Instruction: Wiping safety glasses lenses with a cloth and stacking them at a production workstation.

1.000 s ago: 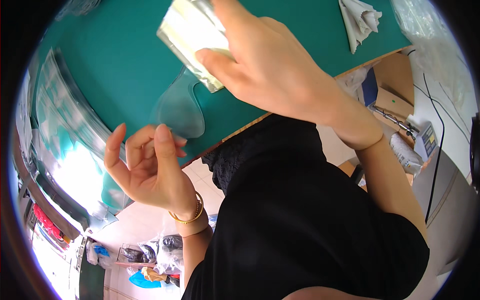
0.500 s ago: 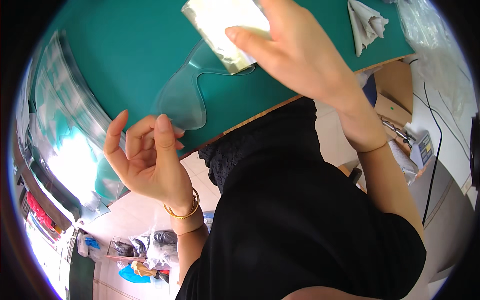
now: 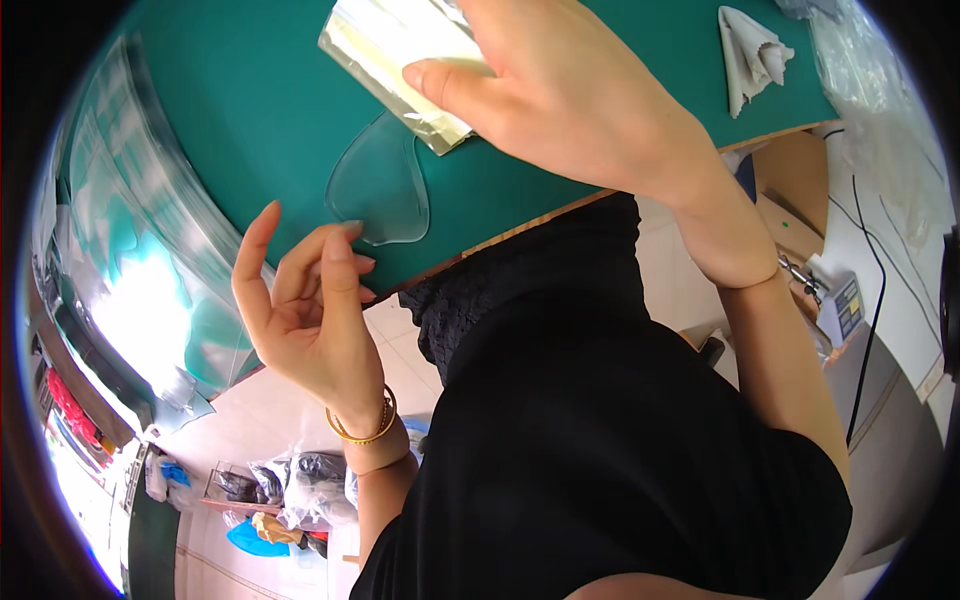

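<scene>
a clear lens [image 3: 378,185] lies flat, as far as i can tell, on the green table [image 3: 240,90], near its front edge and between the two hands; the right hand [image 3: 570,110] grips a pale block [image 3: 400,55] with a shiny surface, thumb laid across the near face, its other fingers mostly hidden; the left hand [image 3: 315,310] is palm-up and half curled, fingertips at the lens's lower left edge, though i cannot tell whether they pinch it or only rest there; the step in hand looks to be working the block over the lens while the left fingers steady it; whether block and lens touch is hidden, as the block covers the lens's upper part; the next move would likely call for a light, level pass of the block and a steady left hand, since so thin a piece could slide; the lens's broad rounded end points down toward the table's front edge; its visible long axis runs upward, leaning slightly right, narrowing toward the block, and its far end is out of sight; a crumpled grey cloth [image 3: 752,60] lies well apart on the right, and clear sheets [image 3: 130,170] are stacked on the left
</scene>
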The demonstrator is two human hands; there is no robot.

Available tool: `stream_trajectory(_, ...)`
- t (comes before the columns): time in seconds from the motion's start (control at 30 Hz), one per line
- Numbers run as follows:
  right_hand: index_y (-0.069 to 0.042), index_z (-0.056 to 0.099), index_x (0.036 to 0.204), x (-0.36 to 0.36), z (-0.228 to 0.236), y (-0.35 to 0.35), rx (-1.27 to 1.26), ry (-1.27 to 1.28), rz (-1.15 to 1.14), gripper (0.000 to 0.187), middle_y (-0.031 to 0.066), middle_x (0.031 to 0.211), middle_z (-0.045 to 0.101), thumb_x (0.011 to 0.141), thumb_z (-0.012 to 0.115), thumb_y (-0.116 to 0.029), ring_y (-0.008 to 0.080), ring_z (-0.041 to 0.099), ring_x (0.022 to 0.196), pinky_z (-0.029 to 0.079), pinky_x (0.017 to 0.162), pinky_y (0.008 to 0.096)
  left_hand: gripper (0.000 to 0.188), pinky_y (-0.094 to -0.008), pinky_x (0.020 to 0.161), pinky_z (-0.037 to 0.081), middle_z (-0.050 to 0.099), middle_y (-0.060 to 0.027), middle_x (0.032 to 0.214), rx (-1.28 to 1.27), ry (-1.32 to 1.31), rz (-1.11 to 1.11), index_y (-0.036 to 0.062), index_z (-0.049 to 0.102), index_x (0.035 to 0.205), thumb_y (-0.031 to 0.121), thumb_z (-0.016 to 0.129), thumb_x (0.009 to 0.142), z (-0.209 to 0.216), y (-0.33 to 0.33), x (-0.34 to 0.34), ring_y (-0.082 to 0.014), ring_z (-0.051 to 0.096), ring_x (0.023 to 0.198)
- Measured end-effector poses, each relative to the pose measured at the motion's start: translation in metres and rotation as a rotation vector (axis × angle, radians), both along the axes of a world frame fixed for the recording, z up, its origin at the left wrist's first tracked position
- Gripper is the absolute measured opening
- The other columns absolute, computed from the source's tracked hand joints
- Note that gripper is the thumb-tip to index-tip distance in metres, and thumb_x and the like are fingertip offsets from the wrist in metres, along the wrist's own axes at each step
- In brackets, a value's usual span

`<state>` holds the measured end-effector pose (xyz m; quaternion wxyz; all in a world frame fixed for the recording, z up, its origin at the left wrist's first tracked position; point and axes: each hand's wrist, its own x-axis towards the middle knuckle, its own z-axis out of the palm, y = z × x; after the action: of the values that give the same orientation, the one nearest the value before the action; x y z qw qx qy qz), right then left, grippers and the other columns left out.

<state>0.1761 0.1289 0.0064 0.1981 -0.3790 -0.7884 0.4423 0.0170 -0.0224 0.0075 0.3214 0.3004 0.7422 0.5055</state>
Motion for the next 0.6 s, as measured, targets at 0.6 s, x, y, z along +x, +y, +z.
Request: stream_trajectory(0.6,0.003,0.037,0.092,0.014,0.042,0.015,-0.103,-0.155,-0.062,0.031,0.0307,0.075,0.053,0.091,0.061,-0.017,0.0474,0.056,0.07,0.041,0.06,0.0483,0.055,-0.0208,0.076,0.051,0.068,-0.0103,0.095,0.041,0.03,-0.237,-0.0028,0.044,0.135,-0.007,0.064,0.084,0.001,0.015,-0.006,-0.0092,0.059,0.08)
